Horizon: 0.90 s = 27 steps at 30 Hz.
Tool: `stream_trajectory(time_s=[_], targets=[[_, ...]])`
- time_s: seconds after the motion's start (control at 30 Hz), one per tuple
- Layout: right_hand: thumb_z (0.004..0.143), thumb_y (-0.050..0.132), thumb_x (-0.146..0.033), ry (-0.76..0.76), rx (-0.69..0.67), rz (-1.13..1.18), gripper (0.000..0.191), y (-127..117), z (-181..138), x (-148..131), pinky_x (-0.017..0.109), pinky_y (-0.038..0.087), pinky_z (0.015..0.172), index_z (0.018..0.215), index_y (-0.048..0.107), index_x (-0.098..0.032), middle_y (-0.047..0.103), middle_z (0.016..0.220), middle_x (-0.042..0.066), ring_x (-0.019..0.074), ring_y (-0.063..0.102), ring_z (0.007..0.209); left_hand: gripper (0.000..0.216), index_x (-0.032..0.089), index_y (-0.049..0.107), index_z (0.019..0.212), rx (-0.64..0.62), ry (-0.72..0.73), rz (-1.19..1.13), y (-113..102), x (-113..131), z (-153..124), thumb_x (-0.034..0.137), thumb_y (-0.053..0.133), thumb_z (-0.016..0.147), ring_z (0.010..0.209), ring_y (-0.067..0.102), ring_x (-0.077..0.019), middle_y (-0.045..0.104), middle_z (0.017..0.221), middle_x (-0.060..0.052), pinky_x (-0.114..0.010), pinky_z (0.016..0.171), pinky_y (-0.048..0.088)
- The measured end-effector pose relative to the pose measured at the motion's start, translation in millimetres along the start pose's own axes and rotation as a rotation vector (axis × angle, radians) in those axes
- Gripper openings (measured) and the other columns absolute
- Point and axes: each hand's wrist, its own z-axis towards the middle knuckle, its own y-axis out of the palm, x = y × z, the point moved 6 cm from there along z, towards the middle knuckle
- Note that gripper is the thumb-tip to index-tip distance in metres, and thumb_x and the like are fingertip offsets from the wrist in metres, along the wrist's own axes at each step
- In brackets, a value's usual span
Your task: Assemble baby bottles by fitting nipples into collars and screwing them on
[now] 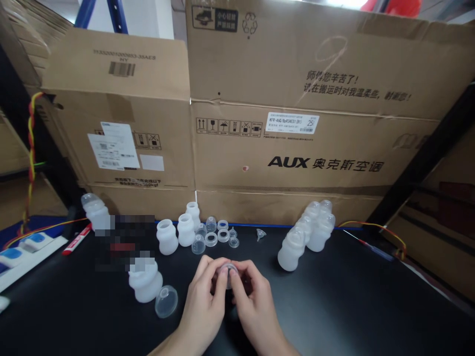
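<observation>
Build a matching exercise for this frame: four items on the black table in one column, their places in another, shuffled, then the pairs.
Items
1. small clear ring part
2. clear dome cap
3. red marker
4. group of capped bottles

Places
A. far left, by the white strip
B. right of the hands, near the AUX box
C. pinched between left hand and right hand
D. lying beside the open bottle, left of the hands

Pairs: 1-C, 2-D, 3-A, 4-B

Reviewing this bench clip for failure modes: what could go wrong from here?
1. The small clear ring is pinched only by fingertips of the left hand and right hand; it could slip onto the black table.
2. The open bottle and loose dome cap lie beside the left wrist; a sweep may knock them.
</observation>
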Motion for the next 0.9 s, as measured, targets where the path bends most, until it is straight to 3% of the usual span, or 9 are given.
stream_trajectory(time_s=[0.27, 0.6, 0.73, 0.9], targets=[[0.1, 0.06, -0.05, 0.004, 0.093, 0.052, 0.033, -1, -2, 4, 0.023, 0.05, 0.066, 0.092, 0.063, -0.018, 0.068, 0.079, 0.002, 0.0148, 0.061, 0.072, 0.026, 0.027, 0.067, 0.108, -0.001, 0.095, 0.114, 4, 13, -1, 0.042, 0.045, 0.105, 0.086, 0.068, -0.0154, 0.06, 0.099, -0.002, -0.026, 0.076, 0.056], [0.102, 0.057, -0.047, -0.02, 0.013, 0.051, 0.029, 1, -6, -3, 0.024, 0.052, 0.069, 0.103, 0.067, -0.019, 0.073, 0.097, 0.007, 0.0161, 0.066, 0.077, 0.023, 0.029, 0.066, 0.112, 0.007, 0.156, 0.177, -1, 15, -1, 0.036, 0.044, 0.106, 0.087, 0.067, -0.0151, 0.061, 0.1, -0.001, -0.026, 0.077, 0.055], [0.102, 0.056, -0.046, -0.058, 0.073, 0.037, 0.029, -3, -4, -4, 0.025, 0.052, 0.07, 0.099, 0.066, -0.019, 0.072, 0.092, 0.006, 0.0167, 0.066, 0.077, 0.026, 0.03, 0.066, 0.121, -0.064, 0.187, 0.074, 1, 22, -1, 0.034, 0.045, 0.106, 0.096, 0.067, -0.0171, 0.062, 0.104, -0.003, -0.027, 0.084, 0.058], [0.101, 0.058, -0.045, -0.056, 0.116, -0.021, 0.028, -7, -2, -6, 0.025, 0.053, 0.071, 0.099, 0.067, -0.019, 0.073, 0.089, 0.005, 0.0174, 0.068, 0.077, 0.029, 0.029, 0.064, 0.129, -0.12, 0.153, -0.051, 6, 21, -2, 0.033, 0.048, 0.104, 0.1, 0.068, -0.0204, 0.061, 0.11, -0.006, -0.027, 0.077, 0.063]])
